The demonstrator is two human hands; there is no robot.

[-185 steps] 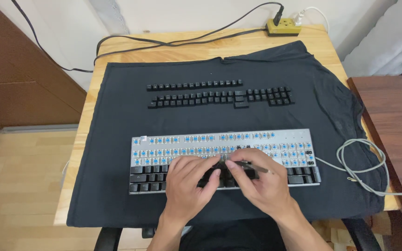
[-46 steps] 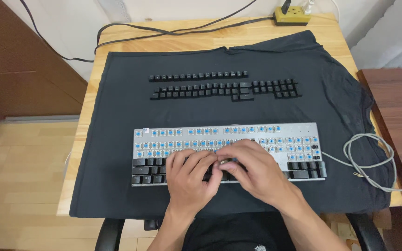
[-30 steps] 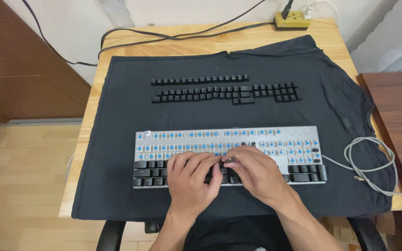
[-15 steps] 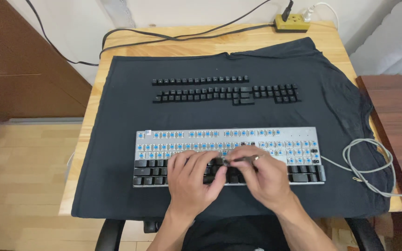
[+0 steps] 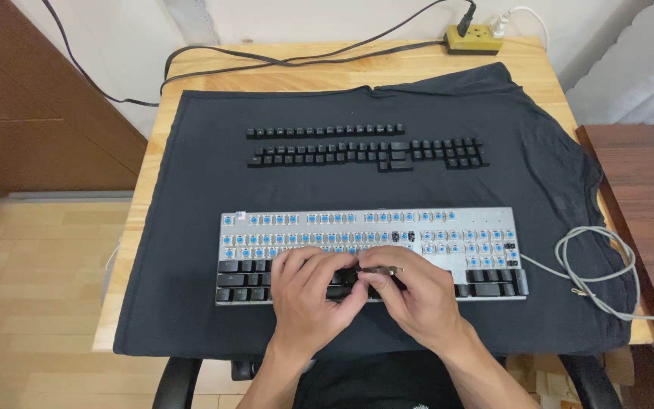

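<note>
Left hand (image 5: 308,291): we rest curled fingers on the keyboard (image 5: 448,227), grip unclear.
Right hand (image 5: 412,295): fingers pinch a thin metal puller (image 5: 382,270).
Loose keycaps (image 5: 357,151): at 12 o'clock.

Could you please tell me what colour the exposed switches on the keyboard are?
Blue, on the silver keyboard, clearest in the head view.

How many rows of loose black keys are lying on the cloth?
2. A short row of keycaps lies farthest from the person; a longer row of keycaps lies just nearer, above the keyboard.
</note>
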